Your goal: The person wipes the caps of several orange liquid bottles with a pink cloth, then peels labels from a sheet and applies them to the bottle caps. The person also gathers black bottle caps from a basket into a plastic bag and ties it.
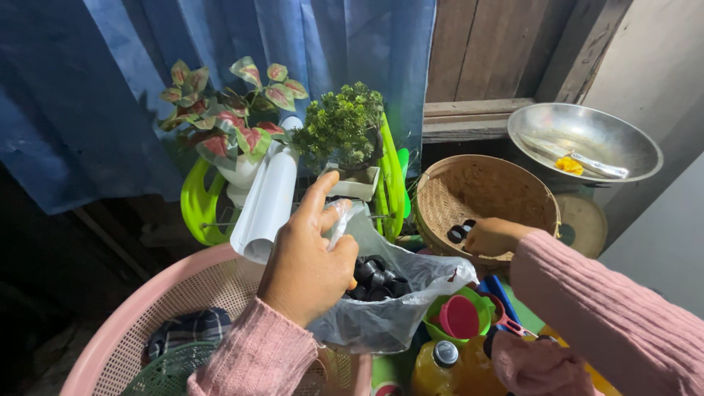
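Pink sleeves (257, 359) fill the bottom edge, and under the left one sits a pink basket (132, 323) with a green mesh lid (169, 367) and a checked cloth (187, 326) inside. Near the right sleeve stand a yellow bottle (440, 370) with a grey cap and a green cup (469, 312) with a red one nested in it. Behind the hands, two plants stand in front of a blue curtain (95, 95): one with red and green leaves (227, 110) in a white pot, and a small dark green bush (341, 125) in a white square pot. A white roll of paper (268, 202) leans between them and partly hides the white pot. At the right, a metal bowl (587, 136) holds a spoon and something yellow. The left hand (308, 253) is raised with the back to the camera; its thumb and fingers pinch the top edge of a clear plastic bag (389, 301) and keep it open. The bag rests between the pink basket and the green cup, and it is crumpled, with many small black caps (378, 279) at the bottom. The right hand (491, 236) reaches into a round woven basket (480, 194) just behind the bag, with the fingers closed on a few black caps of the same kind; the hand hides how many.
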